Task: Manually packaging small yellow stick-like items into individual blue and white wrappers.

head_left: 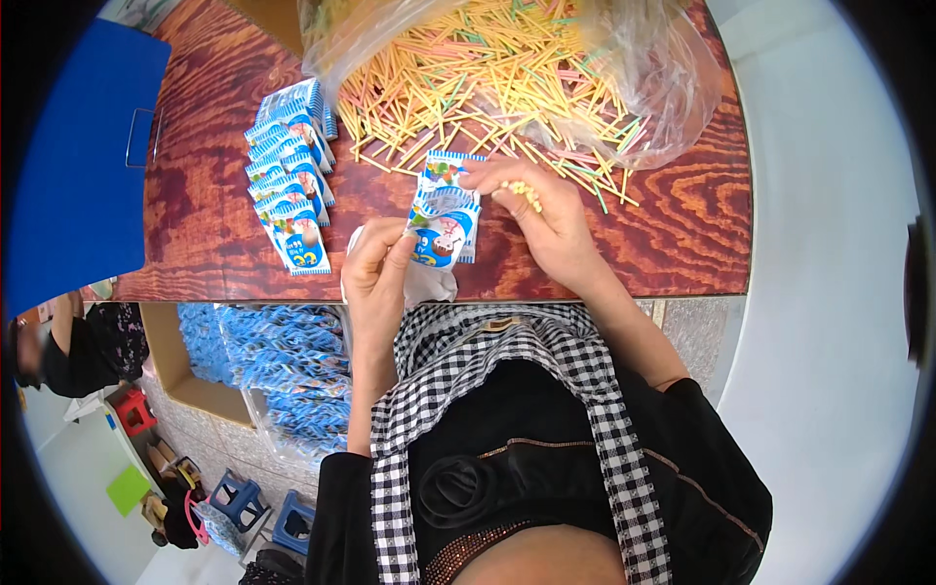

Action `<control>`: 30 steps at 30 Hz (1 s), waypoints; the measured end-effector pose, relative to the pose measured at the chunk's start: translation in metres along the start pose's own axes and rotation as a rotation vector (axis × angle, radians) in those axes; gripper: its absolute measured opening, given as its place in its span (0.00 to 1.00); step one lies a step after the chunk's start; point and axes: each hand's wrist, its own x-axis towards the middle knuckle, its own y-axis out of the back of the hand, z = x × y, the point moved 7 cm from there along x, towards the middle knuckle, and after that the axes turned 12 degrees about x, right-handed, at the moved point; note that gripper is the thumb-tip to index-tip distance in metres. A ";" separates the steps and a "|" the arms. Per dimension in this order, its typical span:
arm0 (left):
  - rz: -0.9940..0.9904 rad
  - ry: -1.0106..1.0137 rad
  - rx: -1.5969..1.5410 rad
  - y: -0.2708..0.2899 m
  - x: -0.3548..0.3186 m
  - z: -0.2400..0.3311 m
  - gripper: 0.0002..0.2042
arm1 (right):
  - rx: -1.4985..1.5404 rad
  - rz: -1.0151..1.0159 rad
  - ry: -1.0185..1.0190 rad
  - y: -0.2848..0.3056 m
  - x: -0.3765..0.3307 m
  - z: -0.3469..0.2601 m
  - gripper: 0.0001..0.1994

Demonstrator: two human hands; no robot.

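Note:
My left hand [378, 258] pinches the left edge of a small blue-and-white printed packet [441, 239] near the table's front edge. The packet's upper edge bows apart like a mouth. Behind it, another packet [444, 166] of the same kind shows its top. My right hand [546, 219] is curled round a small bundle of pale yellow sticks [523, 195], their ends facing the packets. Its thumb and forefinger reach to the right side of the packets. Some white cloth or tissue [429, 285] lies under my left hand.
Overlapping packets [292, 185] form a row on the left of the red wood-grain table [195, 224]. Loose yellow, pink and green sticks [487, 78] spill from a clear plastic bag [673, 97] at the back. A carton [205, 395] and bagged blue packets [292, 370] stand below left. Another person [97, 341] is farther left.

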 end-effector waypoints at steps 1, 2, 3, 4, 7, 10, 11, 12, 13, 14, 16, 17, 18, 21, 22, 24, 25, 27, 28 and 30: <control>0.008 0.030 -0.009 0.000 -0.002 -0.001 0.04 | 0.010 0.033 -0.056 0.005 0.001 0.003 0.06; 0.013 0.027 -0.010 0.000 -0.001 -0.001 0.04 | 0.016 0.109 -0.032 0.018 0.006 0.005 0.08; 0.019 0.032 -0.012 0.002 -0.001 -0.002 0.04 | 0.096 0.173 -0.135 0.035 0.011 0.014 0.08; 0.026 0.037 -0.015 0.003 0.000 -0.002 0.04 | 0.175 0.236 -0.237 0.053 0.016 0.023 0.08; 0.032 0.081 -0.102 0.002 0.001 -0.009 0.04 | 0.048 0.359 -0.419 0.090 0.037 0.026 0.06; 0.017 0.082 -0.113 0.000 0.003 -0.005 0.04 | -0.074 0.226 -0.460 0.098 0.056 0.045 0.06; 0.023 0.081 -0.116 -0.001 0.004 -0.005 0.04 | -0.288 0.164 -0.384 0.096 0.063 0.043 0.07; 0.012 0.082 -0.147 -0.004 0.005 -0.004 0.04 | -0.291 0.160 -0.382 0.095 0.065 0.045 0.07; 0.000 0.082 -0.178 -0.006 0.005 -0.003 0.04 | -0.644 0.107 -0.236 0.092 0.071 0.036 0.07; 0.004 0.083 -0.177 -0.006 0.005 -0.004 0.04 | -0.989 0.049 -0.079 0.081 0.075 0.026 0.08; -0.012 0.077 -0.170 -0.005 0.005 -0.005 0.03 | -1.020 0.014 -0.181 0.076 0.077 0.028 0.06; -0.012 0.088 -0.174 -0.005 0.005 -0.006 0.03 | -1.090 -0.029 -0.163 0.070 0.075 0.026 0.05; -0.010 0.088 -0.174 -0.005 0.006 -0.007 0.03 | -1.160 -0.072 -0.143 0.066 0.074 0.025 0.04; -0.015 0.094 -0.191 -0.006 0.010 -0.007 0.03 | -1.261 -0.087 -0.027 0.055 0.076 0.029 0.05; -0.034 0.110 -0.184 -0.008 0.011 -0.005 0.04 | -1.262 -0.086 -0.029 0.057 0.076 0.029 0.05; -0.041 0.127 -0.177 -0.011 0.014 -0.004 0.04 | -1.258 -0.016 0.054 0.062 0.080 0.021 0.05; -0.043 0.125 -0.185 -0.012 0.016 -0.004 0.04 | -1.257 -0.020 0.057 0.063 0.081 0.021 0.05; -0.051 0.122 -0.194 -0.014 0.017 -0.005 0.04 | -1.278 -0.051 -0.010 0.068 0.080 0.027 0.06; -0.054 0.121 -0.189 -0.015 0.017 -0.006 0.04 | -1.278 -0.050 -0.012 0.066 0.079 0.030 0.06; -0.058 0.115 -0.185 -0.018 0.016 -0.008 0.04 | -1.334 -0.124 -0.077 0.057 0.076 0.040 0.06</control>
